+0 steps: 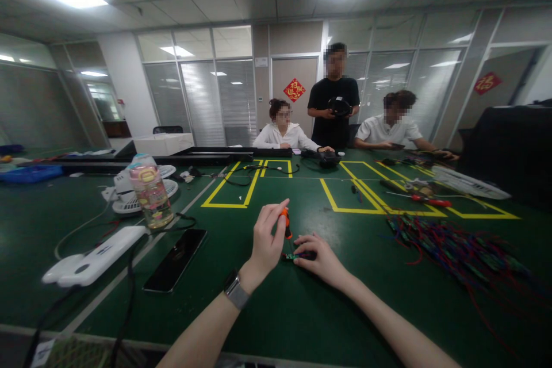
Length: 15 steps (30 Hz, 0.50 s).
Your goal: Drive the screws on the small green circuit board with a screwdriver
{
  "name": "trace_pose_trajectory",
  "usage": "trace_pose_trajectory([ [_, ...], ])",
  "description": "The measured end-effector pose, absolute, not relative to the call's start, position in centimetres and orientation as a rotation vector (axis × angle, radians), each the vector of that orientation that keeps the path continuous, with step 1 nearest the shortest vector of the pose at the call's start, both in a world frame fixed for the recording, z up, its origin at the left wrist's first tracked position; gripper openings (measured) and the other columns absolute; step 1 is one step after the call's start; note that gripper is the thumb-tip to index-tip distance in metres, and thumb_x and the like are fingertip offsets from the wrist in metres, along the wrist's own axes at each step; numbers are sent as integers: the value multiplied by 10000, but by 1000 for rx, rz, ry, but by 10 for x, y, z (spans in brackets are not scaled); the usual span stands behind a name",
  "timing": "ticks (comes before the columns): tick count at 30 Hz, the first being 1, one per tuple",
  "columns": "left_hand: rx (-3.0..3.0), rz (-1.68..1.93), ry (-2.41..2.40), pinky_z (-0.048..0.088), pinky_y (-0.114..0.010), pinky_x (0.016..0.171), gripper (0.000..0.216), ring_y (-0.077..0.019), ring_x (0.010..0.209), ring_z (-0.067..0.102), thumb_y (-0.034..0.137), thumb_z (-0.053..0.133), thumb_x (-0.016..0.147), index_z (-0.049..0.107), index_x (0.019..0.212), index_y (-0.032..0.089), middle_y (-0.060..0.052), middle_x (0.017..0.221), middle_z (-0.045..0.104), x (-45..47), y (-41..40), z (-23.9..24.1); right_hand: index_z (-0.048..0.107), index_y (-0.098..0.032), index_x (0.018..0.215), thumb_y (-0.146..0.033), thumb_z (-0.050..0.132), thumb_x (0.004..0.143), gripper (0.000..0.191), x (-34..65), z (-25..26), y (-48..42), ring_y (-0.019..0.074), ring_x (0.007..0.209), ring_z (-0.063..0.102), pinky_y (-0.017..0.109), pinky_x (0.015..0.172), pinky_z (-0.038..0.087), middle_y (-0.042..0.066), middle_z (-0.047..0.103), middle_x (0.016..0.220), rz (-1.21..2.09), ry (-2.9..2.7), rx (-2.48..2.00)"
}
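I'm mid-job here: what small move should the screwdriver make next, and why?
Probably a slight turn of the screwdriver under light downward pressure. The left hand holds its handle, the shaft points down at the small board, and the right hand holds that board against the table. Whether the tip is seated is too small to tell.

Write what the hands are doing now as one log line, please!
Left hand: holds orange-and-black screwdriver, pointing down | Right hand: touches small green board | Nearby: phone, bottle, wire pile
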<state>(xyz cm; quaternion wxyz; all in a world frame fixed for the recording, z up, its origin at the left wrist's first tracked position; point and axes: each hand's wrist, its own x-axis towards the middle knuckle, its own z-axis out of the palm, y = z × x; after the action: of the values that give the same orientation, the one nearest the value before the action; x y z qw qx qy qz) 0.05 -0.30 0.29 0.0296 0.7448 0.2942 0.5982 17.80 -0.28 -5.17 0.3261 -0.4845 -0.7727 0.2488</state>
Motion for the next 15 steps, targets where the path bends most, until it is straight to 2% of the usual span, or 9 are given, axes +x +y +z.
trace_pose_trajectory([
  [6, 2299, 1899, 939, 488, -291, 758, 214, -173, 858, 574, 216, 559, 930, 656, 1119, 202, -41, 907, 574, 1, -1, 1, 774, -227, 825, -246, 743, 742, 90, 179, -53, -2, 271, 1149, 606, 584, 1165, 140, 89, 701, 1138, 642, -2021, -1270],
  [11, 2290, 1827, 912, 493, -303, 818, 345, -178, 946, 584, 180, 415, 983, 568, 1292, 201, -73, 1031, 590, 0, -2, 1, 774, -216, 828, -249, 756, 735, 100, 178, -55, -1, 270, 1160, 602, 582, 1162, 146, 98, 702, 1137, 642, -2028, -1275],
  [15, 2275, 1844, 933, 494, -300, 814, 337, -174, 926, 586, 169, 423, 979, 573, 1281, 192, -68, 1000, 596, 1, -1, 1, 774, -218, 820, -249, 760, 735, 92, 178, -55, -1, 269, 1153, 606, 585, 1160, 149, 98, 703, 1134, 636, -2031, -1281],
])
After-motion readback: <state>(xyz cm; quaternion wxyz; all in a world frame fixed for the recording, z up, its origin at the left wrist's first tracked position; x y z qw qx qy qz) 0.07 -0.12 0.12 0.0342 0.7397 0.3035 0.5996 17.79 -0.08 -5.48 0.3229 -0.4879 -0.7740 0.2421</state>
